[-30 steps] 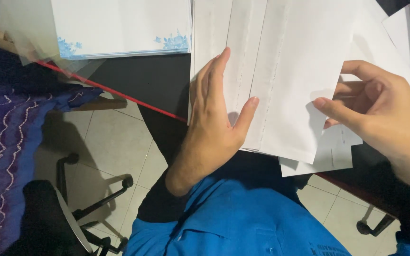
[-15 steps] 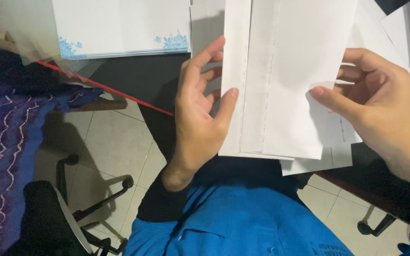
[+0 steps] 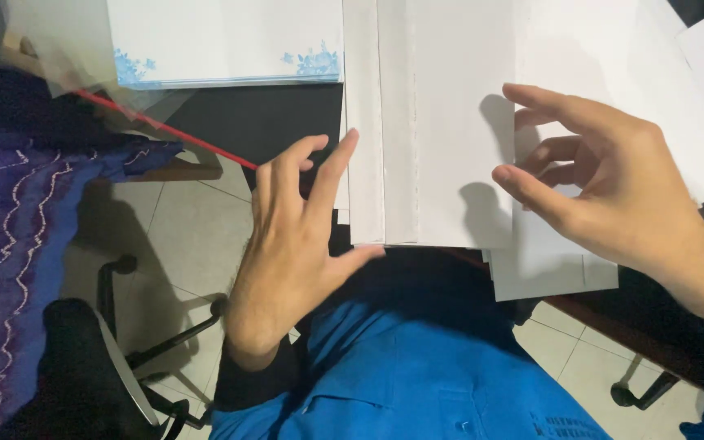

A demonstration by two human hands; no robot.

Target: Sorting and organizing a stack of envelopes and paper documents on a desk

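Observation:
A folded white paper (image 3: 437, 130) lies on the dark desk (image 3: 262, 122), its lower edge over the desk's near side. My left hand (image 3: 291, 244) is at the paper's left edge with its fingers spread. The index fingertip and the thumb tip just touch the edge and lower corner without gripping. My right hand (image 3: 613, 187) hovers over the right side of the paper, fingers apart and curled, casting a shadow on the sheet. Neither hand holds anything.
More white sheets (image 3: 556, 273) lie under and right of the folded paper. A stack of white paper with blue flower print (image 3: 222, 41) sits at the back left. A thin red strip (image 3: 165, 130), a purple patterned cloth (image 3: 10, 244) and a chair base (image 3: 124, 326) are on the left above the tiled floor.
Both hands have let go of the folded paper. My left hand slid off it to its left edge, and my right hand lifted away with its fingers apart.

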